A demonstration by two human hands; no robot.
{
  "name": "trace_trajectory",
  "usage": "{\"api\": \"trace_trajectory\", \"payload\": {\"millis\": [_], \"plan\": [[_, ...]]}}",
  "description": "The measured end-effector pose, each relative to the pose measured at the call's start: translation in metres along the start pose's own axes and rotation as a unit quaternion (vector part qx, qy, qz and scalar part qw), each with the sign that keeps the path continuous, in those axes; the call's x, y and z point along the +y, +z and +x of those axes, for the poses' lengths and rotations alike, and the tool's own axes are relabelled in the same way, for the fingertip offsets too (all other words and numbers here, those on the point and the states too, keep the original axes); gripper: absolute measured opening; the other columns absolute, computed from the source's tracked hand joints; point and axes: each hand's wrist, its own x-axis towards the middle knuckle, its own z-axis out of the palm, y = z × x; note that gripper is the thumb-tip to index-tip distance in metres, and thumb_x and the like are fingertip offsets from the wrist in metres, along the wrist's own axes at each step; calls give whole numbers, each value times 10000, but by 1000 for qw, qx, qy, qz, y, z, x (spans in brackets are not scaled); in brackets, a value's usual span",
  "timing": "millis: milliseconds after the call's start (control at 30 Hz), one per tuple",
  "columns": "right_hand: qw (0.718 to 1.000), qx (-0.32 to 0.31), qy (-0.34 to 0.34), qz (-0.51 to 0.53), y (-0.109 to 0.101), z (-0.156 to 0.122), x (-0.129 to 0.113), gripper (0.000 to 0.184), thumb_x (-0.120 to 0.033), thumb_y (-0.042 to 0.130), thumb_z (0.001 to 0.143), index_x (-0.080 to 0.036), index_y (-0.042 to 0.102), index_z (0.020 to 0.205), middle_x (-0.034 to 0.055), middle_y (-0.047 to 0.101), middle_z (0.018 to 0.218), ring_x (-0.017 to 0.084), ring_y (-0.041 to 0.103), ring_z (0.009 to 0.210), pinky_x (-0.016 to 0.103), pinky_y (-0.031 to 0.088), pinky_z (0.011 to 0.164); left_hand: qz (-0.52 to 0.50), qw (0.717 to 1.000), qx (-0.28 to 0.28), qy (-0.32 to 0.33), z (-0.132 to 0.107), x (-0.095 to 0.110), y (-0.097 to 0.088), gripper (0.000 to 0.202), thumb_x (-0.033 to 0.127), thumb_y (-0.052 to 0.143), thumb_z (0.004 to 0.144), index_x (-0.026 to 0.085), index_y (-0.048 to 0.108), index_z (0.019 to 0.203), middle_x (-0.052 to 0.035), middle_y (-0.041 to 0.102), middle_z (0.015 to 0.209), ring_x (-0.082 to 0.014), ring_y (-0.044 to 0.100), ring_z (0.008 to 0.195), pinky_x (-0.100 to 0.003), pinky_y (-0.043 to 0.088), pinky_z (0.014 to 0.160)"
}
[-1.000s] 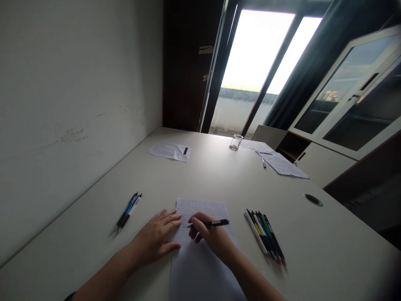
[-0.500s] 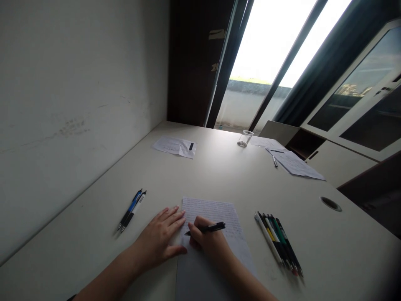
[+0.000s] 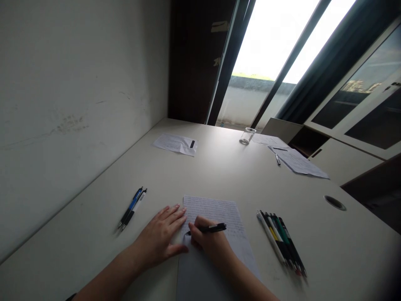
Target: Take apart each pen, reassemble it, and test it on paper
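Observation:
My right hand [image 3: 209, 244] is closed around a black pen [image 3: 209, 228], its tip resting near the left edge of a handwritten sheet of paper [image 3: 219, 217] on the white table [image 3: 219, 175]. My left hand [image 3: 159, 238] lies flat with fingers stretched out, pressing on the table and the sheet's left edge. Two pens, one blue and one white [image 3: 132, 207], lie to the left of my left hand. A row of several pens [image 3: 280, 242] lies to the right of the sheet.
A wall runs along the table's left side. At the far end lie a folded paper [image 3: 175, 144], a small glass [image 3: 247, 136] and more sheets with a pen [image 3: 294, 161]. A cable hole [image 3: 335, 202] sits at the right. Windows and a cabinet stand behind.
The view has shifted slightly, so things sit further right in the picture. My right hand with the pen has moved slightly left and down along the sheet. My left hand stays put.

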Motion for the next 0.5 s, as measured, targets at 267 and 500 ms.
{"api": "trace_trajectory", "payload": {"millis": [267,500], "plan": [[999,1,19,29,2,0,3,309,-341,520,875,-232,451,594,-43,557,478,121,485,438,225,385,480,-3,1000,12,1,-1,-1,2,757,548,683,812,250,412,1453,-75,393,1538,-289,332,1431,-508,295,1174],[1000,2,14,17,2,-1,1,310,-351,526,877,-228,457,600,-41,570,488,118,493,453,222,394,508,0,1000,8,-3,-2,-1,0,750,560,664,823,249,407,1455,-68,389,1541,-285,335,1430,-513,304,1169]]}}
